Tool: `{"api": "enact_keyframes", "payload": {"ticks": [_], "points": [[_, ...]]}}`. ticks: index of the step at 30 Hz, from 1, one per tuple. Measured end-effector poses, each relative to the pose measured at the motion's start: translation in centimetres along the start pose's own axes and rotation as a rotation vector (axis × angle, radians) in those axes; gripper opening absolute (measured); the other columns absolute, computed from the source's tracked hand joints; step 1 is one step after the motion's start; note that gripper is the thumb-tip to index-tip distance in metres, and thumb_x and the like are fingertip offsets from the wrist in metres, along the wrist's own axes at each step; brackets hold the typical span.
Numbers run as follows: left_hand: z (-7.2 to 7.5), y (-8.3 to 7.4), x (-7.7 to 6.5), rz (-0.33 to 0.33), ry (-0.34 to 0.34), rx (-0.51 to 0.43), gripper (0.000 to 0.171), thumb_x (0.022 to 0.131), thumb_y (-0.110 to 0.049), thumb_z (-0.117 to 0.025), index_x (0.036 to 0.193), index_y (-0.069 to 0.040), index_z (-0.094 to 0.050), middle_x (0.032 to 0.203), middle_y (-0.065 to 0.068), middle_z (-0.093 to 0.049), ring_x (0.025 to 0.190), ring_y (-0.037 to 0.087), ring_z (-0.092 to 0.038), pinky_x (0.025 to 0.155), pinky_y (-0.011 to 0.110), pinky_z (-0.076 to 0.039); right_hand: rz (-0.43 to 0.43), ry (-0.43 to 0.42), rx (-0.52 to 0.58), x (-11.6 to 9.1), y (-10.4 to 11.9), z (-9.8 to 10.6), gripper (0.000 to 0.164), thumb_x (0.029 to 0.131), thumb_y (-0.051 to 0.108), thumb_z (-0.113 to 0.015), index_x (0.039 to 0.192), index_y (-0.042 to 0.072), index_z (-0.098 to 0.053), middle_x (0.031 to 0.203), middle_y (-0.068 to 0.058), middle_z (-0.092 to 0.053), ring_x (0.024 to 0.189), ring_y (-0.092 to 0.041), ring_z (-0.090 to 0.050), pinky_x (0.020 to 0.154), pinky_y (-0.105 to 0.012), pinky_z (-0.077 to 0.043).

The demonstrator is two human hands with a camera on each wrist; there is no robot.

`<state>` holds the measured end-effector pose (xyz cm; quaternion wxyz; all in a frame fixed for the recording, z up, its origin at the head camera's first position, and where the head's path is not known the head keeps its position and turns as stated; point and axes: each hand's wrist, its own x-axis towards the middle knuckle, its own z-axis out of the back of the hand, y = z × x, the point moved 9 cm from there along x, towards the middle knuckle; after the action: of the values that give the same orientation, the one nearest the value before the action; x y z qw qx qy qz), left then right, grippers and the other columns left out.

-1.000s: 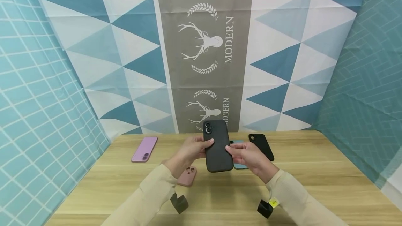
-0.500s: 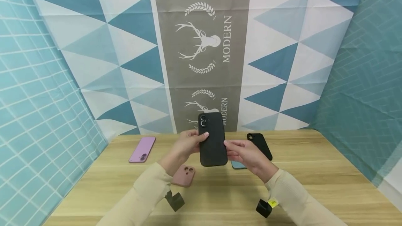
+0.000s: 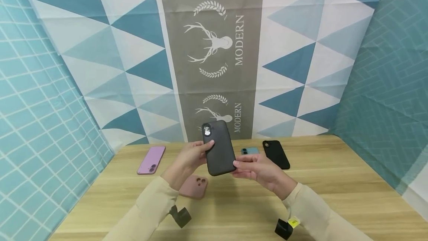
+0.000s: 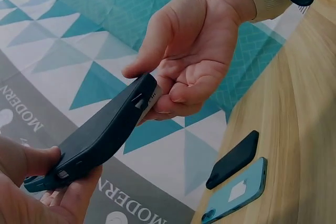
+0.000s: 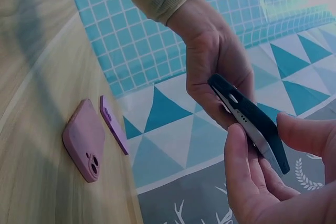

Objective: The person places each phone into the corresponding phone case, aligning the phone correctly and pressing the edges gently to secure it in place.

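Both hands hold a phone in a black case (image 3: 219, 150) up above the table, tilted, with its camera end at the upper left in the head view. My left hand (image 3: 187, 161) grips the left side, thumb on the back. Down at the lower right corner, my right hand (image 3: 264, 172) pinches it between thumb and fingers. The right wrist view shows a silver phone edge (image 5: 247, 125) with small holes, bared beside the black case. At the corner by the right fingers, a pale strip (image 4: 153, 98) also shows in the left wrist view.
On the wooden table (image 3: 321, 181) lie a purple phone (image 3: 152, 160) at the left and a pink phone case (image 3: 195, 187) near the left forearm. A blue phone (image 3: 250, 151), partly behind the right hand, and a black phone case (image 3: 275, 154) lie at the back right.
The cased phone has shifted left and tilted more. My right hand has slid down its side to the lower right corner; the left hand keeps its grip.
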<state>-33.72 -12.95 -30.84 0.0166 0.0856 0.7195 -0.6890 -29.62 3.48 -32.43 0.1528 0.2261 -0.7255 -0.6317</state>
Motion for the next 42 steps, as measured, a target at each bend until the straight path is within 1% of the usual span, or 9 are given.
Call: {"api": "enact_keyframes", "payload": {"ticks": [7,15,20,25,28,30,33,37,42], "points": [[0.0,0.2,-0.3,-0.006,0.02,0.021,0.024,0.096,-0.015,-0.057,0.108,0.005,-0.059,0.081,-0.001,-0.065,0.074,0.008,-0.067,0.075,0.025,-0.058,-0.022,-0.017,-0.025,-0.1,-0.5,-0.1,0.065,0.092,0.017,-0.064,0.139,-0.016,-0.034,0.108,-0.009,-0.067,0.089,-0.011,-0.071,0.089,-0.029,-0.058],[0.1,0.2,-0.4,-0.026,0.052,0.047,0.027,0.097,-0.015,-0.056,0.111,0.008,-0.06,0.087,-0.001,-0.068,0.079,0.008,-0.068,0.08,0.027,-0.059,-0.031,0.02,-0.029,-0.1,-0.6,-0.5,0.059,0.094,0.015,-0.06,0.137,-0.017,-0.037,0.108,-0.008,-0.069,0.089,-0.012,-0.072,0.09,-0.031,-0.058],[0.2,0.3,-0.5,-0.024,0.045,0.052,0.028,0.097,-0.015,-0.056,0.112,0.008,-0.061,0.089,0.0,-0.067,0.08,0.008,-0.067,0.08,0.026,-0.059,-0.031,0.036,-0.033,-0.2,-0.7,-0.5,0.058,0.095,0.016,-0.059,0.137,-0.017,-0.036,0.113,-0.012,-0.069,0.089,-0.012,-0.072,0.089,-0.03,-0.058],[0.2,0.4,-0.6,-0.02,0.044,0.048,0.023,0.096,-0.015,-0.057,0.105,0.007,-0.061,0.091,0.002,-0.067,0.08,0.009,-0.067,0.079,0.026,-0.059,-0.04,0.036,-0.027,-0.4,-0.9,-0.5,0.057,0.095,0.014,-0.058,0.137,-0.018,-0.036,0.114,-0.015,-0.068,0.089,-0.012,-0.072,0.088,-0.03,-0.059],[0.2,0.5,-0.6,-0.014,0.044,0.046,0.024,0.095,-0.016,-0.058,0.105,0.007,-0.061,0.091,0.002,-0.068,0.081,0.009,-0.068,0.08,0.026,-0.059,-0.04,0.041,-0.034,-0.4,-0.9,-0.6,0.056,0.096,0.014,-0.057,0.138,-0.018,-0.035,0.12,-0.02,-0.065,0.089,-0.012,-0.072,0.088,-0.029,-0.059],[0.2,0.7,-0.7,-0.006,0.043,0.041,0.026,0.095,-0.016,-0.059,0.107,0.007,-0.061,0.091,0.002,-0.069,0.081,0.009,-0.068,0.08,0.026,-0.059,-0.041,0.045,-0.04,-0.3,-1.0,-0.7,0.055,0.097,0.013,-0.056,0.138,-0.017,-0.035,0.125,-0.023,-0.062,0.09,-0.012,-0.072,0.089,-0.03,-0.058],[0.3,0.7,-0.8,0.003,0.041,0.036,0.029,0.095,-0.016,-0.059,0.111,0.008,-0.06,0.089,0.001,-0.07,0.081,0.009,-0.068,0.08,0.026,-0.059,-0.043,0.054,-0.052,-0.2,-0.9,-0.8,0.053,0.098,0.012,-0.054,0.138,-0.017,-0.036,0.124,-0.022,-0.063,0.09,-0.012,-0.071,0.09,-0.031,-0.058],[0.2,0.5,-0.9,-0.004,0.043,0.042,0.031,0.095,-0.017,-0.059,0.113,0.009,-0.06,0.087,0.0,-0.069,0.08,0.009,-0.068,0.078,0.025,-0.058,-0.039,0.052,-0.061,-0.2,-0.8,-0.9,0.05,0.098,0.012,-0.054,0.136,-0.017,-0.039,0.116,-0.015,-0.067,0.088,-0.011,-0.072,0.09,-0.032,-0.058],[0.2,0.8,-1.0,0.001,0.044,0.027,0.029,0.095,-0.015,-0.058,0.112,0.01,-0.059,0.086,0.0,-0.069,0.079,0.009,-0.068,0.077,0.024,-0.059,-0.037,0.048,-0.053,-0.3,-0.9,-1.0,0.05,0.098,0.011,-0.054,0.136,-0.018,-0.039,0.118,-0.017,-0.066,0.086,-0.01,-0.071,0.09,-0.032,-0.058]]}}
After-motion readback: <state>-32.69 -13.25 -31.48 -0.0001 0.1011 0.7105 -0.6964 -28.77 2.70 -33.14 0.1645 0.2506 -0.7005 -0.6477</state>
